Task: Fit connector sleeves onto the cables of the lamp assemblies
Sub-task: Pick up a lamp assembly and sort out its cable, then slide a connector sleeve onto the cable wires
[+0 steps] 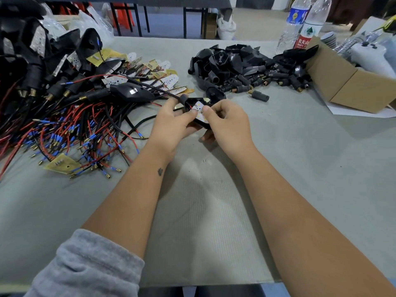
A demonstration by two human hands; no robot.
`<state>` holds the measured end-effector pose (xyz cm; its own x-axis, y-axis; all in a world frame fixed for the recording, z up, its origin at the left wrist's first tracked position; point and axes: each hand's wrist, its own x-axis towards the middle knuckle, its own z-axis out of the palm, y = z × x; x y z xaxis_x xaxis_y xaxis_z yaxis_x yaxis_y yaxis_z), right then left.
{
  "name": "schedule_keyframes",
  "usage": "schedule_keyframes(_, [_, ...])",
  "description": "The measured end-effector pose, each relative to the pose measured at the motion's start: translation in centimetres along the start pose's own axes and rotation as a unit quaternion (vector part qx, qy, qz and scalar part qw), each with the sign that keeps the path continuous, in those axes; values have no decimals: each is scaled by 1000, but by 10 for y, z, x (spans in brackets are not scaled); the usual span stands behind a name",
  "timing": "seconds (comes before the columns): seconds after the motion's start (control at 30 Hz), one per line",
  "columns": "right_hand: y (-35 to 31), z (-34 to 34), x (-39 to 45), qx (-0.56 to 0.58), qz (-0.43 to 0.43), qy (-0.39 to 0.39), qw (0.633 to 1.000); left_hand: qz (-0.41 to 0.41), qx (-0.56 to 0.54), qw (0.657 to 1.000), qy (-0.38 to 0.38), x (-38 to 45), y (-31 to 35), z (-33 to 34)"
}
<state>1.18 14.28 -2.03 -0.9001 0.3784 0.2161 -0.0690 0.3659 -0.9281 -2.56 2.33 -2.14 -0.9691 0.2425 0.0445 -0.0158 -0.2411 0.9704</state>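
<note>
While both hands meet near the middle of the grey worktop, the left hand curls its grip round a black lamp housing and the right hand pinches the white LED board seated in it, thumbs almost touching. A black cable runs from the housing toward 10 o'clock, over finished lamp assemblies with red and black leads. At 1 o'clock lies a pile of black connector sleeves, just beside a cardboard box at 2 o'clock.
</note>
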Motion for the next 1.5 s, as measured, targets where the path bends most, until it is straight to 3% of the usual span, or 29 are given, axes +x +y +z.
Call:
schedule_keyframes(0.13, [-2,1,0,-10,-12,-11,1000,35,2,999,13,-1,1,1])
schedule_keyframes(0.3, [-4,-4,0,90,24,-20,995,27,9,999,15,-2,5,2])
schedule_keyframes(0.43, [-6,-9,4,172,92,13,981,12,142,987,-68,-4,5,2])
schedule_keyframes(0.57, [-5,-13,6,207,112,19,972,14,259,953,-158,-8,0,6])
schedule_keyframes(0.87, [0,-11,7,131,63,15,989,44,243,949,-198,-8,-7,8])
schedule_keyframes(0.93, [-1,-10,7,136,62,13,989,49,237,955,-170,-10,-4,9])
schedule_keyframes(1.0, [-2,-11,6,138,59,-16,988,28,212,973,-92,-8,-2,10])
schedule_keyframes(1.13, [-5,-16,2,98,30,-176,979,-54,16,997,43,4,6,-1])
schedule_keyframes(1.23, [-5,-18,-1,83,12,-254,963,-66,-101,991,52,10,8,-15])
schedule_keyframes(1.5, [-6,-22,-2,107,32,-350,930,-61,-214,968,119,16,8,-20])
